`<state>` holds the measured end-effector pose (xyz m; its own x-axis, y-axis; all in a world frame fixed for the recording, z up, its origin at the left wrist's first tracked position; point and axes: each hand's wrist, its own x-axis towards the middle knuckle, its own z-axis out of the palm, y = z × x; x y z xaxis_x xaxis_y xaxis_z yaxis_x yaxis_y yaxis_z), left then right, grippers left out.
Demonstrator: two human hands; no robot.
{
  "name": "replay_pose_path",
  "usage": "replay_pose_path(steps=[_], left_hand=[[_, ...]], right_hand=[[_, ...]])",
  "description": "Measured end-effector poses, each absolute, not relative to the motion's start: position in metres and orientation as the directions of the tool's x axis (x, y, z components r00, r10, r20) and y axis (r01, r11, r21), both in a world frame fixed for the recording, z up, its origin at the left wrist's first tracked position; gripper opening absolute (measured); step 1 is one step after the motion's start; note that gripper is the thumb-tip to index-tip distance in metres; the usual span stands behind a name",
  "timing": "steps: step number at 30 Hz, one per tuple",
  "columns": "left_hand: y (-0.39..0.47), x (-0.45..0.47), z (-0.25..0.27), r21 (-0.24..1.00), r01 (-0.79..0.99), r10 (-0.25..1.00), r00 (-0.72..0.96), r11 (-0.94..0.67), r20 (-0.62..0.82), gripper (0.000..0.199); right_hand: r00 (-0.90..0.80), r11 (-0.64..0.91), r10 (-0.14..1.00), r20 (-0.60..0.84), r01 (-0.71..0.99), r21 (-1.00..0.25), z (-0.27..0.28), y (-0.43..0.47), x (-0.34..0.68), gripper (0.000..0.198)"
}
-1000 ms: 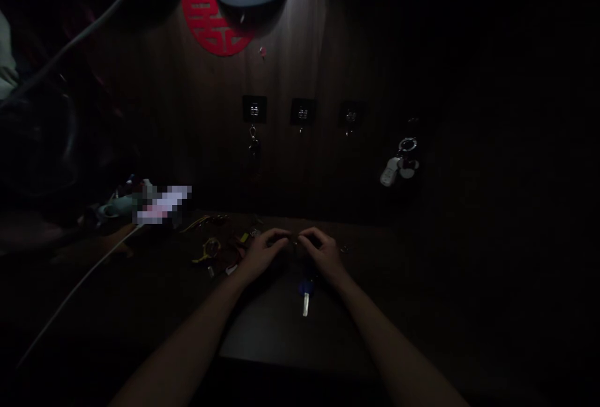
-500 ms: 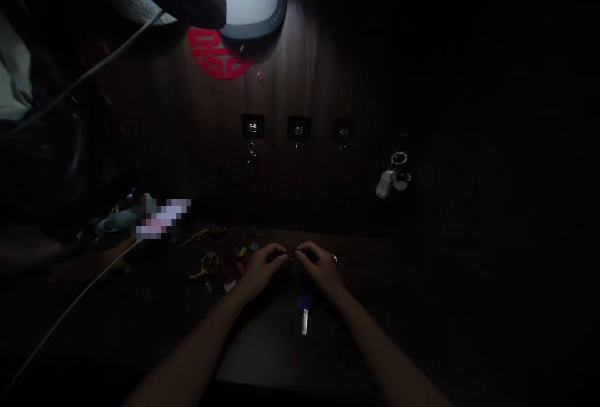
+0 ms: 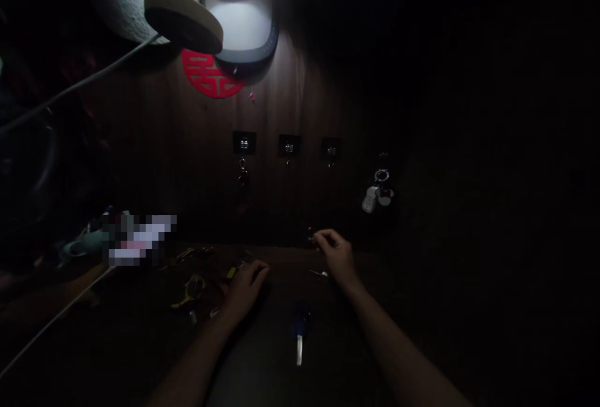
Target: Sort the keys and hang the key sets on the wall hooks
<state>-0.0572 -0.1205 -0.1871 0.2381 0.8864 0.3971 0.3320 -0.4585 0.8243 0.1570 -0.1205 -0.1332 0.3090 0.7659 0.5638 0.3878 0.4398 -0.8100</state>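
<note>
My right hand [image 3: 335, 254] is raised above the back of the table, thumb and forefinger pinched on a small shiny piece [image 3: 310, 238]; its kind is too small and dark to make out. My left hand [image 3: 250, 279] is low over the table with its fingers curled together. Whatever may be inside it is hidden. Between my forearms lies a key with a blue head [image 3: 299, 338], blade toward me. A small metal item with a pale end [image 3: 321, 274] lies below my right hand. Beside my left hand are a yellow piece [image 3: 232, 272] and a yellow-edged tangle [image 3: 190, 291].
Three black hook plates [image 3: 289, 145] are fixed to the dark wood wall; keys [image 3: 242, 172] hang from the left one. More keys with a grey fob [image 3: 370, 199] hang at right. A white cable [image 3: 60, 315] crosses the left. A lamp shines above a red paper cutout [image 3: 213, 82].
My hands have come apart: the right moved up and right with the small shiny piece, the left drew back down and left. The view has tilted, so the wall and table appear lower.
</note>
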Motion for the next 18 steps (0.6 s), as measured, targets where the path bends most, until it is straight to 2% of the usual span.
replay_pose_path(steps=[5,9,13,18], left_hand=[[-0.120,-0.059,-0.193,0.744,0.428,0.839,0.432,-0.513,0.331,0.020],[-0.124,-0.060,-0.189,0.722,0.445,0.823,0.475,-0.531,0.313,0.022],[-0.124,-0.061,-0.187,0.716,0.463,0.830,0.469,-0.522,0.301,0.021],[-0.123,-0.061,-0.190,0.720,0.467,0.837,0.457,-0.513,0.300,0.022]], right_hand=[[0.474,0.498,0.650,0.595,0.326,-0.804,-0.070,-0.087,0.185,0.027],[0.542,0.554,0.579,0.609,0.287,-0.782,-0.028,-0.070,0.190,0.023],[0.572,0.564,0.562,0.598,0.263,-0.783,-0.010,-0.059,0.189,0.015],[0.591,0.499,0.607,0.531,0.236,-0.834,-0.012,-0.049,0.186,0.009]])
